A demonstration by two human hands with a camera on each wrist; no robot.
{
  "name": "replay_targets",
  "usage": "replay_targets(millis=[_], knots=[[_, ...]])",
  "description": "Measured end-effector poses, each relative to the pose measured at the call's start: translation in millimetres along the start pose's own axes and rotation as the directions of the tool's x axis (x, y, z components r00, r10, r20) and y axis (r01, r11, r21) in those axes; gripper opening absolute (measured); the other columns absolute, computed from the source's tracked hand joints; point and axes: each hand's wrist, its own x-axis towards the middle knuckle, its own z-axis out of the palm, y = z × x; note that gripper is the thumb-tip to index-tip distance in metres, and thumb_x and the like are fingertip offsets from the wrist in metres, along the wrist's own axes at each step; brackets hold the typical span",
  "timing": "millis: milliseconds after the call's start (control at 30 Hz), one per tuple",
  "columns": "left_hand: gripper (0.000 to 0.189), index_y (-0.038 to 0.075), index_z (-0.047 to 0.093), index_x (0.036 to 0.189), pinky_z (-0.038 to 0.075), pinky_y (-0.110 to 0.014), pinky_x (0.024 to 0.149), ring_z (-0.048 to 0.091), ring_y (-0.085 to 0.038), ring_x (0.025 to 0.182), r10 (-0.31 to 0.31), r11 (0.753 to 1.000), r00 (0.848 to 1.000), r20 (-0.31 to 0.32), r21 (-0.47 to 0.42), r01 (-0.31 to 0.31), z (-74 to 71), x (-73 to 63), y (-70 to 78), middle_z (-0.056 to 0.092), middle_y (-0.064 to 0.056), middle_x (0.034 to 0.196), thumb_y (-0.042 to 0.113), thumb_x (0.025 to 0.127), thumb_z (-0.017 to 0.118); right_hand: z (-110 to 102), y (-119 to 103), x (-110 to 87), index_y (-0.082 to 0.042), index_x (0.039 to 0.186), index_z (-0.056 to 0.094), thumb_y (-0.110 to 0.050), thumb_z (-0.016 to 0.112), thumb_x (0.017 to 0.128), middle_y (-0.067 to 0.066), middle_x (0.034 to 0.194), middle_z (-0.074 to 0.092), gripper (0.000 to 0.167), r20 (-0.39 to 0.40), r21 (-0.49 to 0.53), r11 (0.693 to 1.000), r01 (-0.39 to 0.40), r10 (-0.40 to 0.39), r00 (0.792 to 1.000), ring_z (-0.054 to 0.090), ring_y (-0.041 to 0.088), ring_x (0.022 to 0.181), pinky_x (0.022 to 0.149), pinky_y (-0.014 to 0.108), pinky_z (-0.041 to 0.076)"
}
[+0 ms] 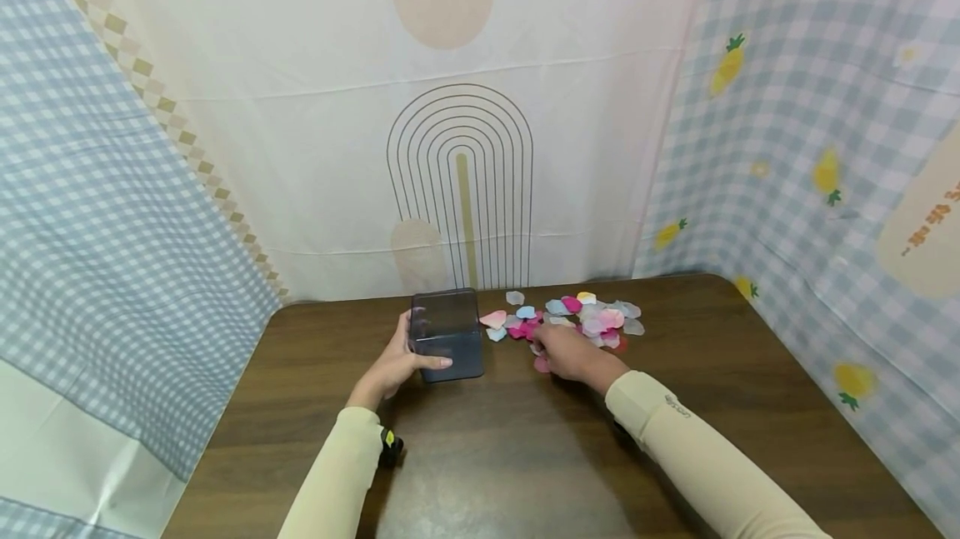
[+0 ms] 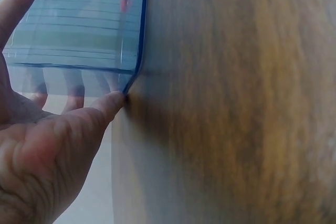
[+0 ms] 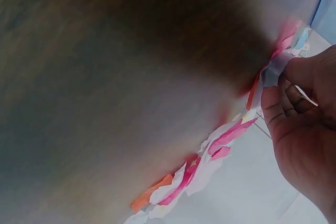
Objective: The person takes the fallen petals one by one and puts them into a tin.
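A clear, smoky-blue plastic box [image 1: 453,360] stands near the table's far edge. My left hand [image 1: 392,366] grips its left side, the thumb along the front face. In the left wrist view the other fingers show through the box wall [image 2: 68,40], and the thumb tip reaches its bottom corner. Just right of the box, my right hand [image 1: 572,353] is down among loose fabric-like flower petals [image 1: 611,320] in pink, white, pale blue and magenta. Between its thumb and fingertips it pinches a greyish-lilac petal [image 3: 273,71], seen in the right wrist view.
The petals spread in a loose patch along the back of the brown wooden table [image 1: 465,456]. A patterned cloth [image 1: 330,147] hangs right behind the table, and checked cloth [image 1: 810,214] runs down the right side. A black strap device [image 1: 390,447] sits on the left wrist.
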Motion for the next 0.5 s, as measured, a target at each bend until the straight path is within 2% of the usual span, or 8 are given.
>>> replay_targets(millis=[233,367,500], knots=[[0.115,0.023,0.015,0.164,0.031,-0.057,0.127,0.052,-0.033,0.140,0.009,1.000,1.000,0.019,0.010,-0.009,-0.3,0.9,0.1,0.047,-0.016,0.157,0.008,0.079,0.092,-2.5,1.9,-3.6,-0.012,0.093,0.060,-0.006,0.071,0.097,0.002,0.085,0.055,0.014,-0.027,0.015,1.000,0.000,0.000,1.000,0.053,0.016,0.080,0.076,0.034,0.050],[0.115,0.024,0.015,0.164,0.032,-0.055,0.126,0.055,-0.033,0.138,0.001,1.000,1.000,0.023,0.005,-0.001,-0.8,0.5,-0.3,0.047,-0.016,0.157,0.007,0.079,0.091,-8.8,1.8,-8.7,-0.011,0.091,0.057,0.000,0.064,0.099,0.002,0.084,0.053,0.015,-0.074,0.071,0.997,-0.004,0.009,0.997,0.052,0.016,0.080,0.075,0.033,0.048],[0.115,0.023,0.015,0.163,0.033,-0.055,0.126,0.054,-0.033,0.139,0.001,1.000,1.000,0.020,0.011,-0.002,-1.4,0.4,-0.7,0.046,-0.016,0.157,0.007,0.079,0.091,-14.4,2.3,-12.1,-0.011,0.091,0.056,-0.001,0.060,0.102,0.001,0.083,0.053,0.015,-0.139,0.079,0.996,0.036,-0.025,0.990,0.051,0.015,0.079,0.075,0.032,0.047]])
